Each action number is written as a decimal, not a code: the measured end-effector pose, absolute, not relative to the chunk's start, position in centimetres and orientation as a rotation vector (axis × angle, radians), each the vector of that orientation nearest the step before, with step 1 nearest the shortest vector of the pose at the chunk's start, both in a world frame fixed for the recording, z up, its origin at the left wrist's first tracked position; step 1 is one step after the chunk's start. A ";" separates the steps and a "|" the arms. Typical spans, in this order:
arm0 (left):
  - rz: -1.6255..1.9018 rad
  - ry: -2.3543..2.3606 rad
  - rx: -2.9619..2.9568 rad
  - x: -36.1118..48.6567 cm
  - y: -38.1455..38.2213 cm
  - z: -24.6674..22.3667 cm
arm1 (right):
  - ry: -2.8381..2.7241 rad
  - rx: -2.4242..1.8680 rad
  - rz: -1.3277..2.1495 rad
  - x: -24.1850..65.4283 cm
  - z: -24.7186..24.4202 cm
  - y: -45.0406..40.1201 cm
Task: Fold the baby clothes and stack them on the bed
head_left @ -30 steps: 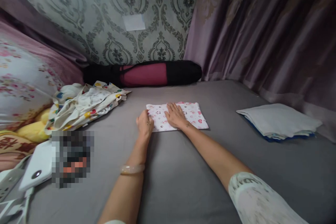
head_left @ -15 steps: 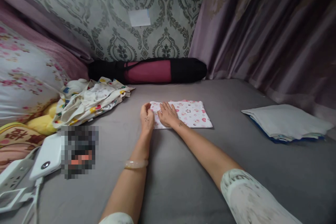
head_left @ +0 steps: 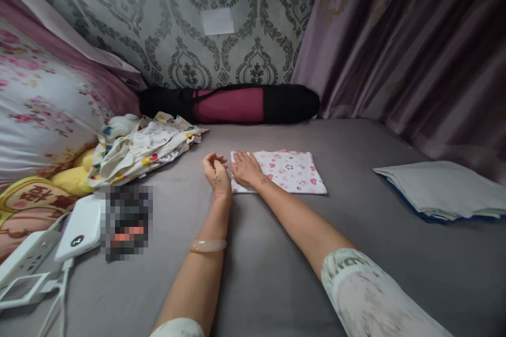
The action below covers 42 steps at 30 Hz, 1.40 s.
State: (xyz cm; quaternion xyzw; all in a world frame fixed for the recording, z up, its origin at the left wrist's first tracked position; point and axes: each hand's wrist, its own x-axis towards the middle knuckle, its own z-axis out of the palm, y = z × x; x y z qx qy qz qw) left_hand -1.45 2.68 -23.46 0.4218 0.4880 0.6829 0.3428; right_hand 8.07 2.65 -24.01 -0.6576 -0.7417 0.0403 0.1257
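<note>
A folded white cloth with pink hearts and flowers (head_left: 294, 171) lies flat on the grey sheet (head_left: 269, 253). My right hand (head_left: 245, 168) rests palm down on the cloth's left end, fingers stretched out. Just beyond the cloth's left edge is my left hand (head_left: 217, 172), turned on its side with its fingers loosely curled and apart, nothing visible in it. A pale bangle (head_left: 207, 245) circles my left forearm.
A black and dark pink long bag (head_left: 229, 105) lies along the wall. Crumpled patterned fabric (head_left: 146, 147), a white power bank (head_left: 81, 229) and a power strip (head_left: 29, 258) are at left. Folded white and blue cloths (head_left: 443, 189) lie at right.
My left hand has come away from the cloth's left edge, slightly leftward, and its fingers have curled. My right hand has slid left toward that edge. The view has shifted a little.
</note>
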 end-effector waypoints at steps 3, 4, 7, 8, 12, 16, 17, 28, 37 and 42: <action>1.766 1.278 1.098 -1.4 2.6 -23.4 | -2.148 -1.905 0.087 8.0 -24.0 2.3; 1.766 1.279 1.102 -1.4 2.5 -23.3 | -2.146 -1.897 0.072 7.9 -23.8 2.0; 1.782 1.273 1.111 -1.3 2.4 -23.2 | -2.158 -1.874 0.061 7.1 -23.4 0.9; 1.788 1.274 1.114 -1.3 2.4 -23.1 | -2.175 -1.873 0.080 6.8 -23.2 0.5; 1.800 1.282 1.142 -1.4 2.3 -23.2 | -2.264 -1.883 0.154 5.9 -23.0 -0.8; 1.766 1.290 1.215 -1.3 2.3 -23.5 | -2.277 -1.858 0.166 5.8 -23.0 -1.1; 1.756 1.292 1.240 -1.2 2.3 -23.5 | -2.276 -1.837 0.180 6.0 -22.9 -1.1; 0.977 1.243 2.329 1.8 0.0 -24.6 | -2.104 -1.987 0.066 15.4 -22.9 -6.0; 0.416 1.416 2.681 2.6 -1.3 -25.3 | -2.122 -1.993 0.191 17.3 -23.4 -5.9; 0.359 1.397 2.700 2.7 -1.8 -24.8 | -2.011 -2.113 0.128 19.4 -23.2 -6.5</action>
